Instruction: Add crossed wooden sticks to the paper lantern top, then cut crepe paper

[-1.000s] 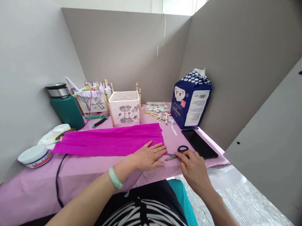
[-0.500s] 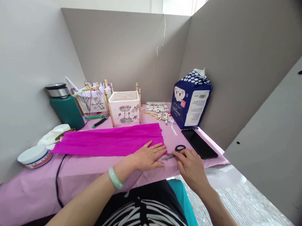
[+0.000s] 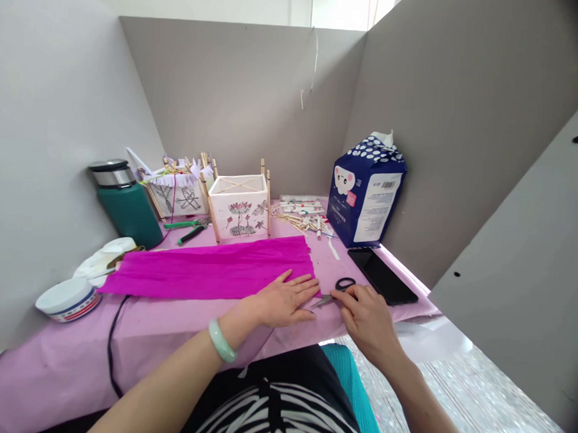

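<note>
A long sheet of magenta crepe paper [image 3: 210, 267] lies flat across the table. My left hand [image 3: 288, 301] rests palm down on its lower right corner, with the fingers stretched out. Just right of the paper is a pair of scissors [image 3: 345, 284] with black handles, their blades pointing left at the paper's edge. My right hand [image 3: 368, 316] grips the scissors with its fingers near where blades and handles meet. The lower handle is hidden behind that hand.
Behind the paper stand a square white lantern [image 3: 239, 208] and green-handled pliers [image 3: 191, 228]. A green bottle [image 3: 127, 203] and white bowl [image 3: 69, 301] are at left. A tissue pack [image 3: 367, 188], phone [image 3: 382, 276] and loose sticks [image 3: 295, 224] sit to the right.
</note>
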{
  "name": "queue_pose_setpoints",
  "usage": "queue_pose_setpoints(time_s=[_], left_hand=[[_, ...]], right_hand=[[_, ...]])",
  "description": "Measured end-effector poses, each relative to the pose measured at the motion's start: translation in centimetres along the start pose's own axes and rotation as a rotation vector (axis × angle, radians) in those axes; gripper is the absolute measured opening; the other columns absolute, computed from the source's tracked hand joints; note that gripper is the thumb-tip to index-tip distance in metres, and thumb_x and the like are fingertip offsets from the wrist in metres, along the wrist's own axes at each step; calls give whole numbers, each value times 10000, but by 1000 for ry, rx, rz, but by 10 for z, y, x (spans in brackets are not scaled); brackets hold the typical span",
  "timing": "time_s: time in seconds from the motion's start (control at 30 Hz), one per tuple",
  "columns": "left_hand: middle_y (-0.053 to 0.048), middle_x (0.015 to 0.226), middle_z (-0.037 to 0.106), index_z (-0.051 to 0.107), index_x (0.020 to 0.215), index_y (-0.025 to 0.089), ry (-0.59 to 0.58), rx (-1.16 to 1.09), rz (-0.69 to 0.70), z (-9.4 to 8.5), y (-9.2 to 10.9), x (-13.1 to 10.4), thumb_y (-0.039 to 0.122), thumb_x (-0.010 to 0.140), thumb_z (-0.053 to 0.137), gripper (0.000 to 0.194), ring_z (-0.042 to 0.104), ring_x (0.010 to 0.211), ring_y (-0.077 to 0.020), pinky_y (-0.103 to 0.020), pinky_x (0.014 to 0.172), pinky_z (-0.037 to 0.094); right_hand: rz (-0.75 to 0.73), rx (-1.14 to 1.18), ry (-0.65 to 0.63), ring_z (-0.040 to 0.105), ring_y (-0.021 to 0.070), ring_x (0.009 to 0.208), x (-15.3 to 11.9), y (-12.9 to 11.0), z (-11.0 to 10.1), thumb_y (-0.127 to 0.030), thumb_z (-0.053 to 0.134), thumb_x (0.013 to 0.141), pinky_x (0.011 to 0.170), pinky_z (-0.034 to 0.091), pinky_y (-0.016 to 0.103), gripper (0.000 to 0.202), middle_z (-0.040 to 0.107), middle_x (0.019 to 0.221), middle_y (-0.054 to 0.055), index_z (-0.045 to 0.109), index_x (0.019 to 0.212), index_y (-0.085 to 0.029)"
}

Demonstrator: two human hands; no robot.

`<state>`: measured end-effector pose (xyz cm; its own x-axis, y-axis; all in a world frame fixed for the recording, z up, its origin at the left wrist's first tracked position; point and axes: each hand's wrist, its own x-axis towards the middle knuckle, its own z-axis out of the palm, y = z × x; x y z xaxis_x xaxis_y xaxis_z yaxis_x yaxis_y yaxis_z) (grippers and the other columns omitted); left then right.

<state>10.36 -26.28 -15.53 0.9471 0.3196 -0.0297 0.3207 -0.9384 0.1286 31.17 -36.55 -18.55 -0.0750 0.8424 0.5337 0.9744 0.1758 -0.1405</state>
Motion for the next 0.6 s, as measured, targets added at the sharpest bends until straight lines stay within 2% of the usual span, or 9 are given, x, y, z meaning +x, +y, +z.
queue_pose_setpoints(time_s=[0.6], left_hand=[[-56,1555,222,178,1491,223,9,-14,1,1,0,0,614,931,207,684,131,1444,-196,-507,1160,56]], right_hand=[[-20,4,12,503,197,858,0,2,3,-145,447,872,747,356,335,338,591,886,58,681,1098,-232]])
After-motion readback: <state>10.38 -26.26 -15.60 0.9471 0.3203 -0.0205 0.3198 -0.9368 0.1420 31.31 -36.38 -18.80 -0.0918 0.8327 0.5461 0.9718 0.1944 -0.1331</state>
